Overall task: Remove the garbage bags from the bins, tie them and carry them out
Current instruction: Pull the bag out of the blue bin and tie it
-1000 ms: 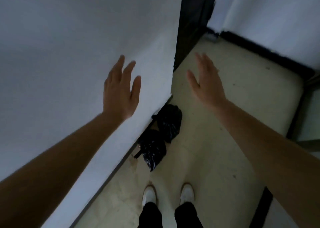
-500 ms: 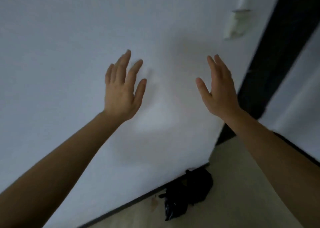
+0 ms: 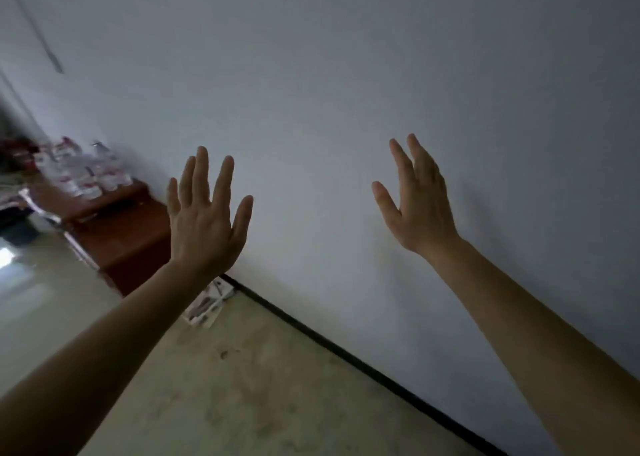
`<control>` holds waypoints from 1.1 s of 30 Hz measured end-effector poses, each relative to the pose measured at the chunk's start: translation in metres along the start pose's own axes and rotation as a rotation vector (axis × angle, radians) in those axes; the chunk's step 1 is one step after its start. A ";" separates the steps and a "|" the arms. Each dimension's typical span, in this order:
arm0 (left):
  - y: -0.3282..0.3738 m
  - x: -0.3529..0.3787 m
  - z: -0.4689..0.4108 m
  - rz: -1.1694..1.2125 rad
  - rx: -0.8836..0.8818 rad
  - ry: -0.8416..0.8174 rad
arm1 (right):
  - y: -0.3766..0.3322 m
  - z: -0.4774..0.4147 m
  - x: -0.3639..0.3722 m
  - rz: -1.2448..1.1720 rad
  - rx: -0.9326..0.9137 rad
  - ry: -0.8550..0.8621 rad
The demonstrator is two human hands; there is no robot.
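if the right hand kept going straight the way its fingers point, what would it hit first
Most likely the plain white wall. The right hand is open, fingers pointing up and forward with nothing between them and the wall. How near it is cannot be judged from this single view.

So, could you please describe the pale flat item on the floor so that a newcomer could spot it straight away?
Follow the white wall down to its black skirting strip. Where that strip meets the reddish-brown wooden cabinet, just below the left hand, lies a whitish flat package. It is the only loose thing on the floor there.
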State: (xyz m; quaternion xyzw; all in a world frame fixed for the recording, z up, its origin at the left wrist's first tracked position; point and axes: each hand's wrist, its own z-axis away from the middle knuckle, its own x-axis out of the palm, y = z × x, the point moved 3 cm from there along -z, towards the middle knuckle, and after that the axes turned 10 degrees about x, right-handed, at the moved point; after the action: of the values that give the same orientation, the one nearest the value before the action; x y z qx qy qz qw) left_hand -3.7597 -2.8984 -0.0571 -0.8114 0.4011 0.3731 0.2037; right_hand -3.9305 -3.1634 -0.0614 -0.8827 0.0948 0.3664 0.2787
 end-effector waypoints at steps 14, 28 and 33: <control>-0.425 -0.112 0.173 -0.358 -0.568 -0.015 | -0.470 -0.031 0.304 -0.206 -0.567 -0.326; -0.729 -0.064 0.176 -0.527 -0.741 -0.092 | -0.762 -0.082 0.593 -0.322 -0.814 -0.487; -0.839 -0.047 0.127 -0.513 -0.750 -0.122 | -0.847 -0.160 0.674 -0.367 -0.788 -0.502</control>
State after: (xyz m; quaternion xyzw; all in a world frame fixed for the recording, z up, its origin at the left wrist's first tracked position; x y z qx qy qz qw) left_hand -3.1613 -2.2953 -0.0762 -0.8787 0.0119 0.4772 0.0050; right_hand -3.0399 -2.5282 -0.0828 -0.8077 -0.2774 0.5202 -0.0018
